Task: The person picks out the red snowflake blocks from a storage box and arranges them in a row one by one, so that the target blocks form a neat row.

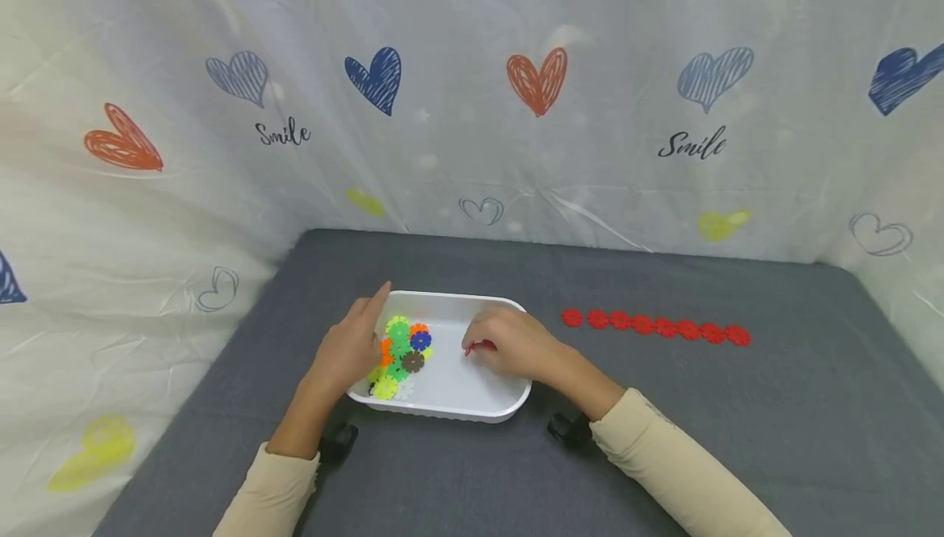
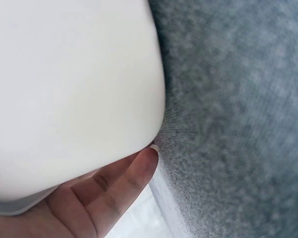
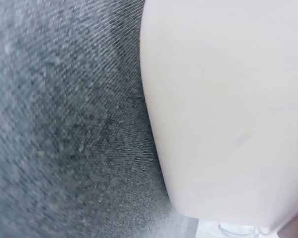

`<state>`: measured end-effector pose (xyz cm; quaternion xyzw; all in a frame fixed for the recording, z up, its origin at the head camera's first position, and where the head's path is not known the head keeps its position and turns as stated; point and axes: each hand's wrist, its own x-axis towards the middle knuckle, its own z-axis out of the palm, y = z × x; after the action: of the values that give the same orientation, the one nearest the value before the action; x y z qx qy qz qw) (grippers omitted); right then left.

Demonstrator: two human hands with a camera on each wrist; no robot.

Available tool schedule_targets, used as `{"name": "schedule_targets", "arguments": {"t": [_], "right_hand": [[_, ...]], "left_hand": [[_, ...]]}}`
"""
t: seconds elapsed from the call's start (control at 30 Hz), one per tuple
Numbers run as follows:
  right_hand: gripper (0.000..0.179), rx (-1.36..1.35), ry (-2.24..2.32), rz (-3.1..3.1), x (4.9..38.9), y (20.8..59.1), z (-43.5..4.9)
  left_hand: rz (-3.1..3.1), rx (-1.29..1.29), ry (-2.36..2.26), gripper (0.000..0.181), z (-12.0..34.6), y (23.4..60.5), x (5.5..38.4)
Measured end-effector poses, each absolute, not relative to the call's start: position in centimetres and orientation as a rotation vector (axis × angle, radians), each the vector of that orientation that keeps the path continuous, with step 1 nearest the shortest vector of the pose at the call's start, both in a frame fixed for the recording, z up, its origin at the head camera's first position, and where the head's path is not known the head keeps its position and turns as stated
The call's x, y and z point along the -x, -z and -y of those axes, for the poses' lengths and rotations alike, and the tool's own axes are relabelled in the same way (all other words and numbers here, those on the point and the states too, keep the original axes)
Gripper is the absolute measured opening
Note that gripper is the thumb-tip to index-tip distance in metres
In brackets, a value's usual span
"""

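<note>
Over the white tray (image 1: 465, 417), my right hand (image 1: 519, 343) pinches a red plastic snowflake disc (image 1: 483, 345), mostly hidden by the fingers. My left hand (image 1: 350, 346) rests at the tray's left end, its index finger stretched toward the back corner. In the left wrist view, fairly straight fingers (image 2: 121, 191) lie along the tray's outer wall; the thumb is hidden. Mixed snowflake discs, among them a green disc (image 1: 399, 331), a blue disc (image 1: 420, 341) and a brown disc (image 1: 413, 361), are heaped in the tray's left part. The right wrist view shows mainly the tray's outer wall (image 3: 213, 109).
To the right of the tray, a row of several red snowflake discs (image 1: 643, 324) runs across the dark grey tablecloth (image 1: 664, 422). A white curtain (image 1: 457, 152) printed with hearts hangs behind the table and along its sides.
</note>
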<state>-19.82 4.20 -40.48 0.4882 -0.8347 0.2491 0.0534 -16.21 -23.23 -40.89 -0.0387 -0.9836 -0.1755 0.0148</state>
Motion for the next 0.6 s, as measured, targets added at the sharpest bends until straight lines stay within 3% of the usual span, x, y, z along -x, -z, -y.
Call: {"name": "schedule_targets", "arguments": {"t": [0.3, 0.6], "right_hand": [[0.016, -1.291, -1.239, 2.521, 18.5, 39.8, -5.7], [0.019, -1.121, -1.304, 2.335, 18.1, 39.1, -9.0]], "left_hand": [[3.08, 0.121, 0.545, 0.074, 23.1, 40.9, 16.1], [3.074, 0.126, 0.553, 0.076, 23.1, 40.7, 16.1]]}}
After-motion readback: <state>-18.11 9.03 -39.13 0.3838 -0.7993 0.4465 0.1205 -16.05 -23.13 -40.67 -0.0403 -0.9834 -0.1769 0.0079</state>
